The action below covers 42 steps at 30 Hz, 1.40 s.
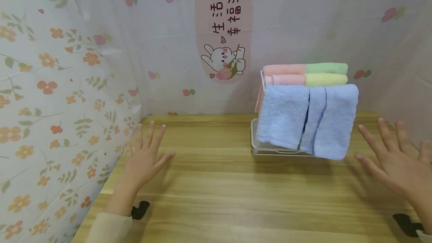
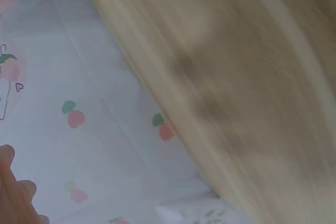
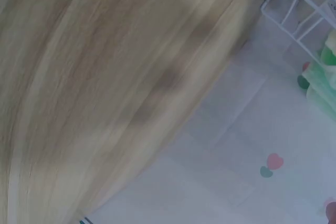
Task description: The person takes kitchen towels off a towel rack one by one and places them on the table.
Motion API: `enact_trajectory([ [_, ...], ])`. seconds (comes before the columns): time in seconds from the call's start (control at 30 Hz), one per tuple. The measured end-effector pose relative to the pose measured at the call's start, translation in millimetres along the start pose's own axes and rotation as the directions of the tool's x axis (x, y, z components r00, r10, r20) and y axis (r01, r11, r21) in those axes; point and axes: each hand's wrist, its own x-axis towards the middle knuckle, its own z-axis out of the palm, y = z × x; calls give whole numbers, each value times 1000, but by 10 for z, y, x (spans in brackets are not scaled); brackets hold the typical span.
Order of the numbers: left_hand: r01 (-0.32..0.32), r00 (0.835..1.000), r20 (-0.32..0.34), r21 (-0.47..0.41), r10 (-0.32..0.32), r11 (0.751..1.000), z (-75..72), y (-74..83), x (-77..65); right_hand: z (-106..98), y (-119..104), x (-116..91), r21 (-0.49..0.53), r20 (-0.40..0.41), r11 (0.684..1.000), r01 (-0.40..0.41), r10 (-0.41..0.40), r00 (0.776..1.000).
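Observation:
My left hand (image 1: 144,162) is over the left part of the wooden table, its fingers spread and nothing in them. Over at the right, my right hand (image 1: 399,160) is spread as well, holding nothing, a little to the right of a blue towel (image 1: 285,115). That towel hangs in folds over the front of a white wire rack (image 1: 254,134). Behind it on the rack hang a pink and yellow towel (image 1: 325,80) and a pink and green towel (image 1: 326,68). In the left wrist view, fingertips (image 2: 16,195) show at the lower left corner.
The rack stands at the back right of the wooden table (image 1: 209,190). A white curtain (image 1: 162,59) with printed hearts and a rabbit hangs behind the table. Flowered cloth (image 1: 60,123) covers the left side. Each wrist carries a black strap mount (image 1: 140,210).

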Motion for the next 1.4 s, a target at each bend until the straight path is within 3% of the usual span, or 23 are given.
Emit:
enact_trajectory([
  [0.33,-21,1000,3,-35,21,999,63,130,139,15,-70,64,59,-51,998,34,-31,998],
  [0.63,-56,998,-23,-106,53,993,4,304,238,7,-105,127,115,-104,991,74,-62,993],
  [0.8,-96,994,-61,-138,88,986,0,384,301,-7,-115,177,152,-176,979,139,-112,978],
  [1.03,-136,988,-96,-208,118,969,24,521,415,-29,-155,278,230,-250,957,175,-116,961],
  [1.13,-162,984,-112,-233,139,959,31,595,473,-28,-165,331,311,-303,919,241,-144,942],
  [1.27,-218,972,-147,-264,184,940,35,719,570,-26,-181,423,413,-410,837,358,-179,894],
  [1.4,-266,960,-170,-310,222,913,23,869,651,-46,-212,507,465,-474,784,411,-171,864],
])
